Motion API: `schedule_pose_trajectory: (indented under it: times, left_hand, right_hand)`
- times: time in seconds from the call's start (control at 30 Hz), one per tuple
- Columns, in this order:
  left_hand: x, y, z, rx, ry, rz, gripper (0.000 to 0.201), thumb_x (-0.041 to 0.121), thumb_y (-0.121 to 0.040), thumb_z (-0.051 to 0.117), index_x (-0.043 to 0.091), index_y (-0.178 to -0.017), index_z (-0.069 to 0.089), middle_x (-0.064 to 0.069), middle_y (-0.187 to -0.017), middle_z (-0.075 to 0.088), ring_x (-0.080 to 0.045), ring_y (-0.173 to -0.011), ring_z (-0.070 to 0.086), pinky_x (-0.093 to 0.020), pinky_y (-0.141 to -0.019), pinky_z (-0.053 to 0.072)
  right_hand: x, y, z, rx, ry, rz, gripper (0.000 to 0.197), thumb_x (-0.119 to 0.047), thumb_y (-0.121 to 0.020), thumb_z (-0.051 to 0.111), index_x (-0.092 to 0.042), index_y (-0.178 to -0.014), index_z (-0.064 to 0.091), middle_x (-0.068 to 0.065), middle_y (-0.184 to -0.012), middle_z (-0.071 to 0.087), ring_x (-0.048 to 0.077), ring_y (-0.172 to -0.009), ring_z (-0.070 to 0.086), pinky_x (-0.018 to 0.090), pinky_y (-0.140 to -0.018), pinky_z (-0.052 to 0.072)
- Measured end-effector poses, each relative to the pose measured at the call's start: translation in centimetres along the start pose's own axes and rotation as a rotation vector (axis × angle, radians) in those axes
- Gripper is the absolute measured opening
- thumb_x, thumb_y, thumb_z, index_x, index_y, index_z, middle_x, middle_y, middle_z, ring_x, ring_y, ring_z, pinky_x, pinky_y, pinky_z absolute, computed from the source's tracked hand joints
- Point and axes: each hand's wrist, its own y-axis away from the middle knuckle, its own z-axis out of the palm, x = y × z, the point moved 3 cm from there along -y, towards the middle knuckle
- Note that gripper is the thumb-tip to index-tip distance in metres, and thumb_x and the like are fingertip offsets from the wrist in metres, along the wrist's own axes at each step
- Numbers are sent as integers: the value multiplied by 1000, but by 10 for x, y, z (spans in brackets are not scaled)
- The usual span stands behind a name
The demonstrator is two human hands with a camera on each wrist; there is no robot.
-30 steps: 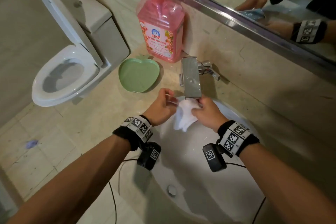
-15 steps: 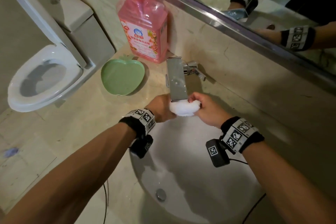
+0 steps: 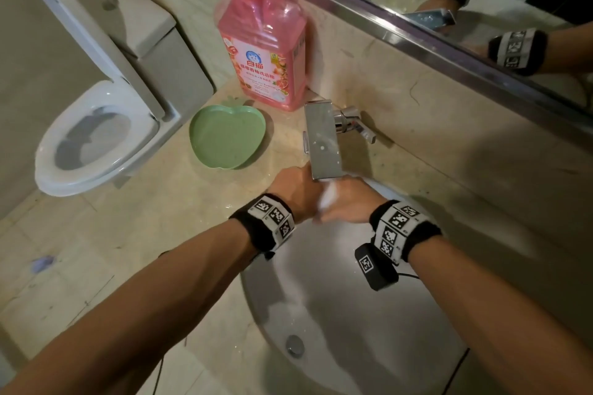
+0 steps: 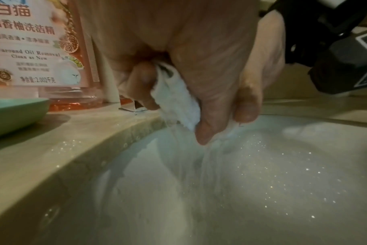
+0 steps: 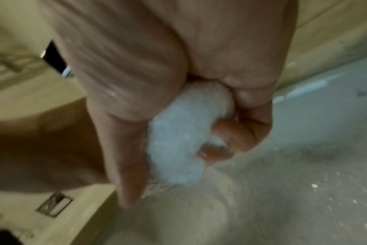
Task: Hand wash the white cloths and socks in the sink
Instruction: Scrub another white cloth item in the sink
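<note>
A wet white cloth (image 3: 329, 197) is bunched small between both hands, just under the steel faucet spout (image 3: 324, 141) at the back of the white sink (image 3: 321, 308). My left hand (image 3: 296, 191) grips its left end, and my right hand (image 3: 348, 204) grips the right end. In the left wrist view the curled fingers (image 4: 201, 106) squeeze the cloth (image 4: 176, 97) and water runs from it into the basin. The right wrist view shows the cloth (image 5: 178, 137) balled inside the fist (image 5: 237, 134). Most of the cloth is hidden by the hands.
A large pink detergent pump bottle (image 3: 263, 51) stands behind the faucet against the wall. A green apple-shaped dish (image 3: 226, 138) lies on the counter to its left. An open toilet (image 3: 93, 135) is at the far left. A mirror (image 3: 449, 3) runs above; the sink drain (image 3: 294, 345) is uncovered.
The cloth hung loose a second ago; both hands have since bunched it tight and pressed together under the spout. The view has shifted slightly.
</note>
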Motion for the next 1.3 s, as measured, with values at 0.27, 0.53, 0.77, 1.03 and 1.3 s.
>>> schedule_pose_trajectory:
  times: [0.27, 0.53, 0.77, 1.03, 1.3]
  left_hand:
    - [6, -6, -4, -32, 242, -160, 21, 26, -86, 59, 15, -100, 70, -11, -96, 71, -30, -77, 64, -27, -66, 47]
    - [-8, -7, 13, -140, 274, -140, 43, 41, -82, 64, 28, -122, 61, -4, -115, 67, -23, -91, 63, -31, -77, 52]
    - [-34, 12, 3, -217, 567, -99, 43, 38, -97, 55, -1, -112, 64, -19, -120, 61, -27, -106, 59, -35, -93, 46]
    - [-32, 29, 4, -208, 859, -56, 44, 6, -87, 65, 14, -129, 54, 0, -108, 65, -15, -100, 65, -20, -85, 48]
    - [-28, 32, 11, 82, 1022, -100, 27, 12, -77, 73, 27, -85, 51, 8, -90, 63, -13, -90, 61, -28, -84, 51]
  right_hand:
    - [-6, 5, -4, 234, 422, -214, 29, -46, -90, 64, -23, -106, 73, 2, -104, 73, 21, -93, 68, 27, -86, 50]
    - [-10, 14, -15, 234, 331, -134, 22, -28, -83, 67, -7, -88, 62, 6, -86, 65, 31, -86, 67, 33, -72, 53]
    - [-8, 20, -5, 60, 102, -330, 56, -1, -84, 60, -28, -133, 57, 1, -131, 61, 19, -121, 56, 36, -102, 47]
    - [-24, 19, 6, 257, 77, -196, 52, -10, -80, 72, -9, -130, 58, 15, -131, 57, 31, -109, 62, 40, -94, 52]
    - [-22, 34, -5, 374, 67, -219, 31, -18, -82, 76, -26, -112, 75, -10, -93, 68, 14, -86, 65, 21, -71, 43]
